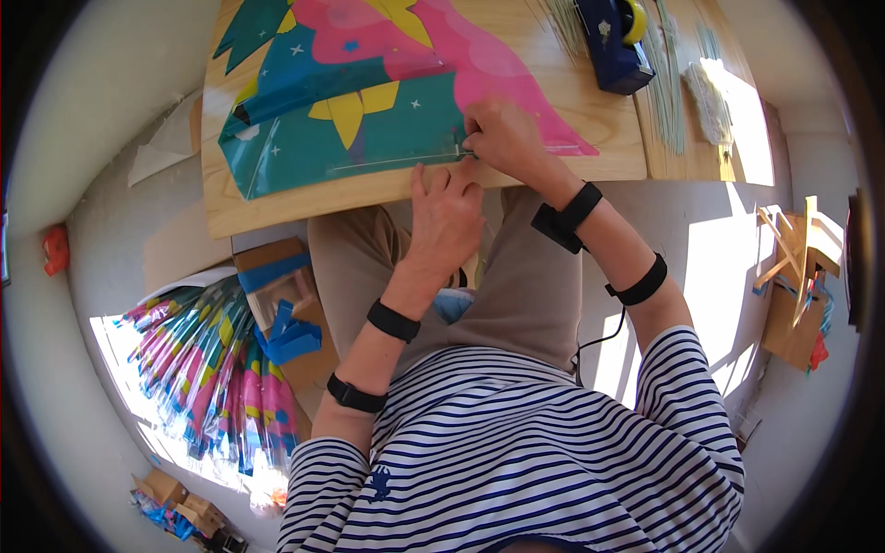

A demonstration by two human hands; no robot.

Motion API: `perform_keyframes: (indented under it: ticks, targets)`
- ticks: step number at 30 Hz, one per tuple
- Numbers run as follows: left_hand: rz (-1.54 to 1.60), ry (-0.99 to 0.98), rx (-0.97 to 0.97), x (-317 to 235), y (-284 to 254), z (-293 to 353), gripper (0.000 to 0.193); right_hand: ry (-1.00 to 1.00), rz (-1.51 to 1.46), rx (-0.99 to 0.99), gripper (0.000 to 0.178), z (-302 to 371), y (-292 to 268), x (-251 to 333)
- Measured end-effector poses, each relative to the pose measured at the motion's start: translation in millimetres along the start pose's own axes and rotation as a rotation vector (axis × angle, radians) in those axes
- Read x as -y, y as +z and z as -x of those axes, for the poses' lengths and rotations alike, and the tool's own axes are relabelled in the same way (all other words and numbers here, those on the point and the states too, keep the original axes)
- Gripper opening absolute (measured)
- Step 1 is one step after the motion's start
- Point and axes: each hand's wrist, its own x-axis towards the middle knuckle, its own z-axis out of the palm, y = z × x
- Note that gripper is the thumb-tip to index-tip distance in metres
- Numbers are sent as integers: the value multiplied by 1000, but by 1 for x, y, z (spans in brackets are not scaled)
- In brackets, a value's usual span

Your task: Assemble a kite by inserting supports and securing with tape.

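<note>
A printed plastic sheet in green, pink and blue, with yellow shapes, lies on the wooden table. Along its near edge runs a thin pale strip or rod. My left hand rests at that edge, fingers stretched out and apart, with the fingertips on the border of the sheet. Just beyond it, my right hand has its fingers curled into a pinch at the same edge, close to the left fingertips. What sits inside the pinch is hidden.
A dark blue tape dispenser with a yellow roll stands at the far right. Bundles of thin rods and a clear plastic bag lie beside it. Folded printed sheets hang at lower left, next to a cardboard box.
</note>
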Motion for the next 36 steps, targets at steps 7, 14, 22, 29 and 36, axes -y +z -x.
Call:
perform_keyframes:
  ticks: [7, 14, 22, 29, 36]
  targets:
    - [2, -5, 7, -1, -1, 0, 27, 96, 62, -64, 7, -1, 18, 4]
    - [16, -23, 42, -3, -4, 0, 32, 192, 45, -178, 12, -4, 24, 7]
    - [-38, 1, 23, 0, 1, 0, 34, 187, -63, -200, 9, 3, 26, 2]
    - [-51, -32, 64, 1, 3, 5, 34, 236, -5, -207, 12, 1, 32, 7]
    - [-15, -20, 47, -1, -7, 8, 33, 178, -3, -218, 8, 7, 37, -2]
